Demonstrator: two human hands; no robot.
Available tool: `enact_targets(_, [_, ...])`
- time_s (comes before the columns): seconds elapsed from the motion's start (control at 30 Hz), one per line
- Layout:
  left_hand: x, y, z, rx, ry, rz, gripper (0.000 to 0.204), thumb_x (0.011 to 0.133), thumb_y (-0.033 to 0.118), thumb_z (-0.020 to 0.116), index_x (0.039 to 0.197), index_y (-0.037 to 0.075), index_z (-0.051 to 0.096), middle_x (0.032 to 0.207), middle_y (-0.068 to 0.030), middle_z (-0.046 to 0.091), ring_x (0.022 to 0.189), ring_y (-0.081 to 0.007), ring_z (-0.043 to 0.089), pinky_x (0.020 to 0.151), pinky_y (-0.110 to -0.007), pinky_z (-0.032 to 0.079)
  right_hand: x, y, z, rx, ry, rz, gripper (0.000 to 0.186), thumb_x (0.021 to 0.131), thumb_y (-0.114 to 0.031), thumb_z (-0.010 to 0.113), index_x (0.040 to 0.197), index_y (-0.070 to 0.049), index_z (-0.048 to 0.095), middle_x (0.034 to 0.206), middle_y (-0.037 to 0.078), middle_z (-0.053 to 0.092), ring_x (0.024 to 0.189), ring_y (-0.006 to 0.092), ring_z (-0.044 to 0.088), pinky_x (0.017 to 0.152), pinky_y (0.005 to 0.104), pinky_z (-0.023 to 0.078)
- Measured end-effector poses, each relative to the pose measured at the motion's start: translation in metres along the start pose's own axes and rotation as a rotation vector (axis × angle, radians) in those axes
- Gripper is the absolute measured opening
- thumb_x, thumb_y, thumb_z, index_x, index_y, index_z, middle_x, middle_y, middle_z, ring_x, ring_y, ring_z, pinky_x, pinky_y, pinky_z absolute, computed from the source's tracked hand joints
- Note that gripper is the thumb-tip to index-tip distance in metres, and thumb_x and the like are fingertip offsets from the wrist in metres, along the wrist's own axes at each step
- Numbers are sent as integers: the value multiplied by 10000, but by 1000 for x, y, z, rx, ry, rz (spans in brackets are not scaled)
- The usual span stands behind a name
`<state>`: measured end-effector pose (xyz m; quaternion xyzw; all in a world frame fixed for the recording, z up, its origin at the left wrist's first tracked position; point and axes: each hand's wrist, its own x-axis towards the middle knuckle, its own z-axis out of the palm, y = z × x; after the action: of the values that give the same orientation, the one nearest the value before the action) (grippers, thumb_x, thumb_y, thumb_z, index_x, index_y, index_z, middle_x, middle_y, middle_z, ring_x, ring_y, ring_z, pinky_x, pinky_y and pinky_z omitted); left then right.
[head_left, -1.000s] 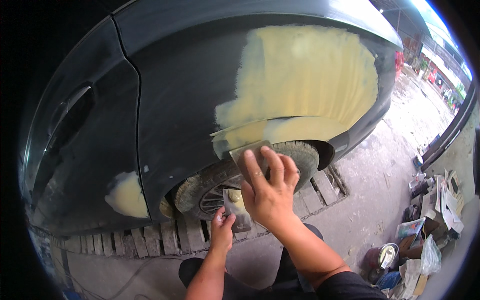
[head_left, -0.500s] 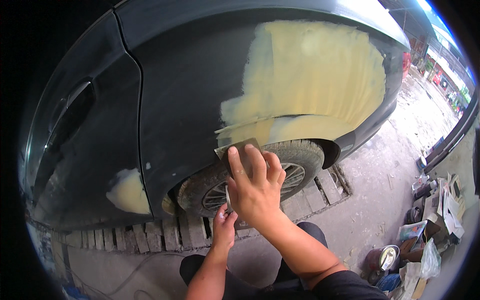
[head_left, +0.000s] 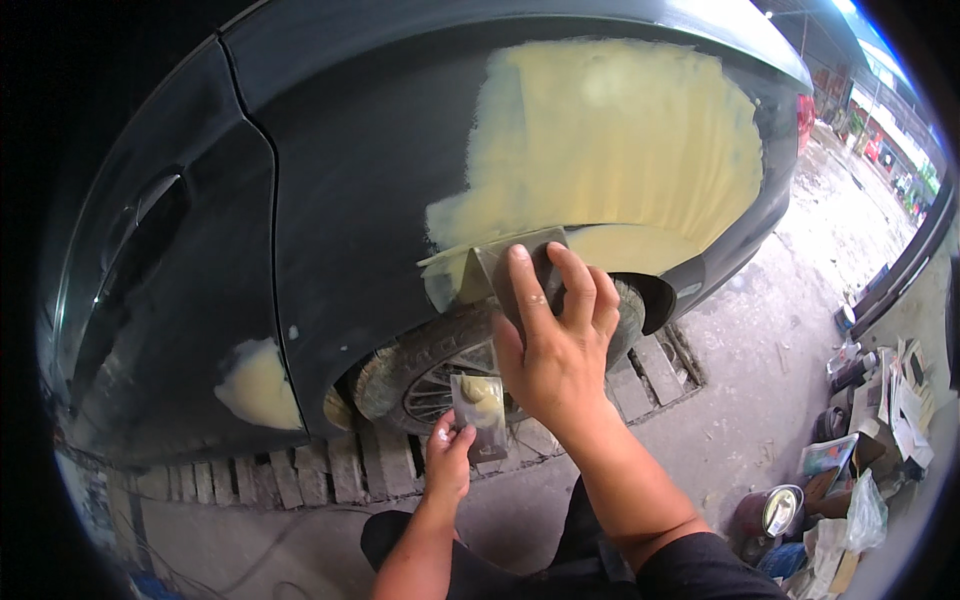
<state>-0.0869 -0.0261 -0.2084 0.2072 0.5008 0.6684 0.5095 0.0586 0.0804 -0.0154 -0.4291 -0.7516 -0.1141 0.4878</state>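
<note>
Pale yellow body filler (head_left: 620,130) coats the dark car's rear quarter panel (head_left: 370,150), from high on the side down to the wheel arch. My right hand (head_left: 560,330) grips a flat grey filler spreader (head_left: 525,270), its edge against the filler just above the arch. Below it, my left hand (head_left: 447,450) holds a small flat plate (head_left: 482,445) by its side; a lump of yellowish filler (head_left: 480,393) sits on its upper part. Behind both hands is the rear wheel (head_left: 430,375), partly hidden by them.
A smaller filler patch (head_left: 258,385) marks the lower rear door. Slatted blocks (head_left: 345,470) lie under the car. To the right stand an open tin (head_left: 770,512), bottles, papers and a clear plastic bag (head_left: 866,512). A hose (head_left: 250,565) lies on the floor.
My right hand and the spreader have moved right and upward along the arch. The plate in my left hand, edge-on and mostly hidden before, now shows its face.
</note>
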Motion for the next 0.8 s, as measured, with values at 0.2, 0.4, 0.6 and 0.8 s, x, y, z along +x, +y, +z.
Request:
enact_targets(0.2, [4, -1, -4, 48, -1, -1, 488, 951, 29, 641, 1404, -39, 472, 1253, -100, 628, 1124, -146, 582, 1014, -294, 441, -40, -1, 29, 5, -46, -16, 683, 738, -203, 712, 1405, -173, 570, 1408, 115, 474, 1229, 362, 440, 916, 480, 380])
enact_targets(0.4, [3, -5, -10, 20, -9, 54, 444, 942, 15, 644, 1367, -5, 518, 1191, -81, 657, 1077, -152, 606, 985, -317, 461, -47, 7, 5, 31, -68, 27, 639, 769, -221, 711, 1395, -168, 591, 1419, 138, 474, 1235, 382, 432, 985, 493, 352])
enact_targets(0.6, [4, -3, -3, 40, -10, 27, 481, 946, 21, 640, 1400, -4, 481, 1232, -80, 635, 1090, -150, 595, 996, -309, 449, 2, 16, -12, -2, 3, 18, 691, 753, -179, 752, 1416, -159, 557, 1411, 146, 463, 1242, 388, 415, 991, 507, 363])
enact_targets(0.8, [4, -2, -1, 18, -2, 36, 484, 953, 15, 632, 1411, -6, 475, 1235, -75, 632, 1080, -146, 592, 992, -300, 447, -9, -5, 6, 12, -49, 12, 652, 746, -191, 722, 1382, -146, 586, 1362, 126, 484, 1212, 381, 434, 961, 481, 380])
